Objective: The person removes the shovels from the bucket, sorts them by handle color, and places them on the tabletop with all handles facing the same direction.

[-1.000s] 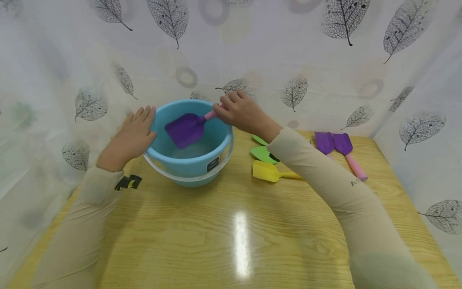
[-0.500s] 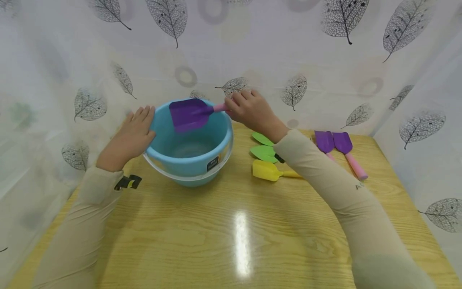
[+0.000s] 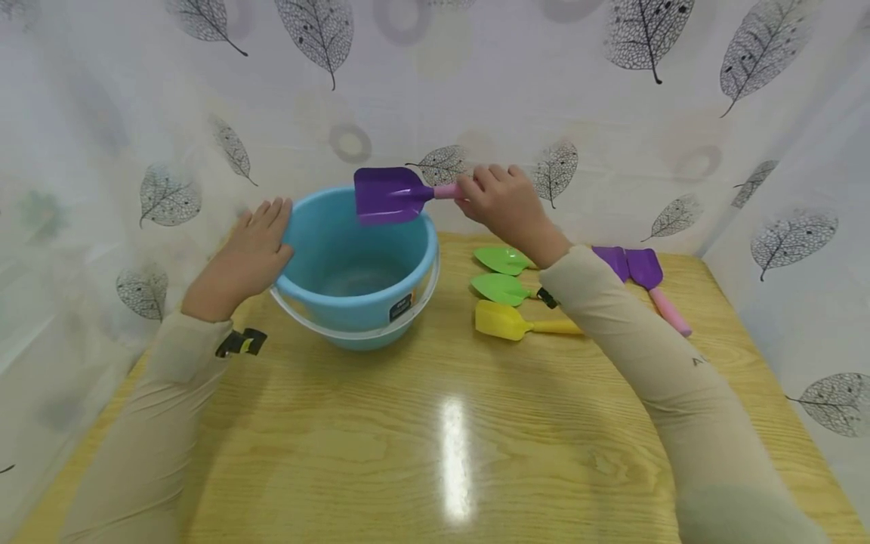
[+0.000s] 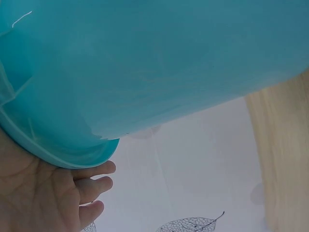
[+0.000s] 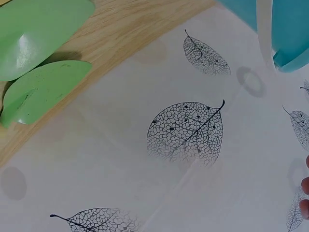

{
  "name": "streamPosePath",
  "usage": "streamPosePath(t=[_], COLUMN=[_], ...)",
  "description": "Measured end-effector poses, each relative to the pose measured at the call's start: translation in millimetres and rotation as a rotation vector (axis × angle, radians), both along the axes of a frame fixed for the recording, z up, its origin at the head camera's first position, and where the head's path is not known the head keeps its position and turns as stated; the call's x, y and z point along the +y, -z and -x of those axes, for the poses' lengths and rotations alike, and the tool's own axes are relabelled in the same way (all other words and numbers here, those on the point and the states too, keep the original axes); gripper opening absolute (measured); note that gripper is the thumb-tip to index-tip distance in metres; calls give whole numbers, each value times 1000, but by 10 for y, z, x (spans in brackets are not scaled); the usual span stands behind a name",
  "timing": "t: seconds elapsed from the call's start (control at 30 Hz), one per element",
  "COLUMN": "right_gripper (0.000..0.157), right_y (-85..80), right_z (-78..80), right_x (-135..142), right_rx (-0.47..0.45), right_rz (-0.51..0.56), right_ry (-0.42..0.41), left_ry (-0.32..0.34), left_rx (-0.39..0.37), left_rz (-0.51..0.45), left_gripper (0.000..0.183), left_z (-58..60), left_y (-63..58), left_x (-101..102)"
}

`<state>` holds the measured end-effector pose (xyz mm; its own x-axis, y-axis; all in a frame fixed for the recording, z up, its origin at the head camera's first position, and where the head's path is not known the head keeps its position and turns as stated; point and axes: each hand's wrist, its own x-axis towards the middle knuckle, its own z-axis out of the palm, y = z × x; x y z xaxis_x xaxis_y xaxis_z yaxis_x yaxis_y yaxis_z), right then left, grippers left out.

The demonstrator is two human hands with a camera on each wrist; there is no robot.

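A blue bucket [image 3: 347, 302] with a white handle stands on the table's left side. My left hand [image 3: 241, 257] rests on its left rim with fingers straight; in the left wrist view the palm and fingers [image 4: 94, 188] touch the rim's underside. My right hand [image 3: 506, 204] grips the pink handle of a toy shovel [image 3: 390, 196], whose purple scoop is held level at the height of the bucket's far right rim. In the right wrist view only a few fingertips [image 5: 305, 186] show at the right edge; the shovel is out of that view.
Right of the bucket lie two green trowels [image 3: 503, 261] and a yellow shovel [image 3: 503, 321]. Two more purple shovels [image 3: 646, 268] with pink handles lie farther right, one partly behind the right sleeve. A leaf-patterned curtain [image 3: 489, 91] borders the wooden table [image 3: 381, 438].
My right hand has lifted the purple-and-pink shovel up and to the right, from inside the bucket to its far right rim. The left hand and bucket have stayed put.
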<state>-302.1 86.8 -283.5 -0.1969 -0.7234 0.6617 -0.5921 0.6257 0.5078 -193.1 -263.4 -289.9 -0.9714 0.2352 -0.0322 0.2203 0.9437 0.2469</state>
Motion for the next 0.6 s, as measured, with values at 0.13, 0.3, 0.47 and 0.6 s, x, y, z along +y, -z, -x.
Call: streamPosePath(t=[0.13,0.3,0.47,0.6], right_gripper=[23,23,25,26], right_y=[4,14,21,23], right_z=[4,20,39,39], right_x=[95,225,374,507], right_rx=[3,10,-12,-49], right_rz=[5,28,54,73], right_ry=[20,35,75,112], left_ry=[-6,-9,-7,-5], left_rx=[-7,-19,-13,-12], left_rz=[3,8,13,12], left_gripper=[62,62,62,62], left_z=[11,17,10,12], left_y=[10,16,12,12], left_x=[0,-4,2,1])
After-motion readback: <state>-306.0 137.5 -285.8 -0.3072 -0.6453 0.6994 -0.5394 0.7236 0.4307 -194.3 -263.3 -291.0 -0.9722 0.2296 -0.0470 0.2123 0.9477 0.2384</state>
